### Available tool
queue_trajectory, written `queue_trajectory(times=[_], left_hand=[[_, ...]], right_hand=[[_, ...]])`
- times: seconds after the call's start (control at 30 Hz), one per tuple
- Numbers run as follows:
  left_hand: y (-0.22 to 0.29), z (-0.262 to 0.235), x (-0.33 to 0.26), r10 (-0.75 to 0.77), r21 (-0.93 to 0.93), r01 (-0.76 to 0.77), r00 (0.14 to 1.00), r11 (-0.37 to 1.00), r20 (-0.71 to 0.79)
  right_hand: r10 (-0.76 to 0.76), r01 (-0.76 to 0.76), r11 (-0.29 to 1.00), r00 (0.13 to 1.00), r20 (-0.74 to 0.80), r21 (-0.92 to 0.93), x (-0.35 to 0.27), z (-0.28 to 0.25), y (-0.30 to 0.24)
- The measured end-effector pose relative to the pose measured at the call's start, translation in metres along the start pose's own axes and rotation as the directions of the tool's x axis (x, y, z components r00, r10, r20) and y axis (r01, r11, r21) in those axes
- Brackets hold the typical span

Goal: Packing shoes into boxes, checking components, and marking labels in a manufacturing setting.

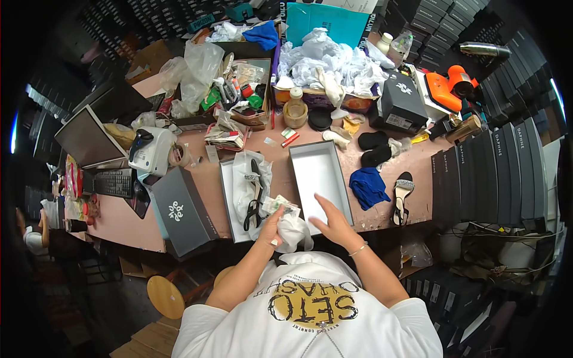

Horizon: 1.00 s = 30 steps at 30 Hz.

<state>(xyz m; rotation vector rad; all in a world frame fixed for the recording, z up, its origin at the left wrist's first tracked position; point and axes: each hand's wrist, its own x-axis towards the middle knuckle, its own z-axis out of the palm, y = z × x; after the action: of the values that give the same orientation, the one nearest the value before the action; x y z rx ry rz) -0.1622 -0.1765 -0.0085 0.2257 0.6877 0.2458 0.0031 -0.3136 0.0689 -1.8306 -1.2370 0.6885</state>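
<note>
My left hand [271, 229] is closed on crumpled white tissue paper [292, 231], with a small printed packet [280, 205] at its top. Just left of it lies a grey shoebox [227, 200] lined with white paper, holding a black strappy sandal [254, 194] with a glittering band. My right hand [335, 225] has its fingers spread over the near end of a grey box part with a white inside [316, 164]; whether it touches is hard to tell. A matching sandal [403, 197] sits farther right, beside a blue cloth [369, 188].
A closed grey shoebox [182, 212] stands left, near a label printer [152, 152], keyboard [113, 182] and monitor [89, 137]. Stacked shoeboxes [495, 173] line the right edge. Behind are a carton of white paper [328, 62], a jar [295, 112] and an orange tool [444, 89].
</note>
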Motion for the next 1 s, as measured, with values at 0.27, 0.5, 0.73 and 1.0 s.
queue_trajectory(times=[0.27,0.5,0.73,1.0], left_hand=[[0.059,-0.003,-0.015,0.177,-0.028,-0.177,0.984,0.984,-0.003],[0.082,-0.034,-0.015,0.201,0.093,-0.203,0.979,0.975,0.027],[0.100,-0.012,-0.002,0.093,0.148,-0.068,0.982,0.987,-0.167],[0.165,-0.004,-0.014,0.267,0.284,-0.310,0.947,0.907,0.180]], right_hand=[[-0.131,0.133,0.991,0.988,0.080,-0.022,-0.014,-0.022,0.021],[0.098,0.205,-0.248,0.978,-0.187,0.947,-0.081,-0.074,0.033],[0.395,-0.158,0.348,0.919,0.008,0.924,-0.107,-0.029,0.035],[-0.043,0.110,0.952,0.972,0.232,-0.286,-0.042,-0.040,0.001]])
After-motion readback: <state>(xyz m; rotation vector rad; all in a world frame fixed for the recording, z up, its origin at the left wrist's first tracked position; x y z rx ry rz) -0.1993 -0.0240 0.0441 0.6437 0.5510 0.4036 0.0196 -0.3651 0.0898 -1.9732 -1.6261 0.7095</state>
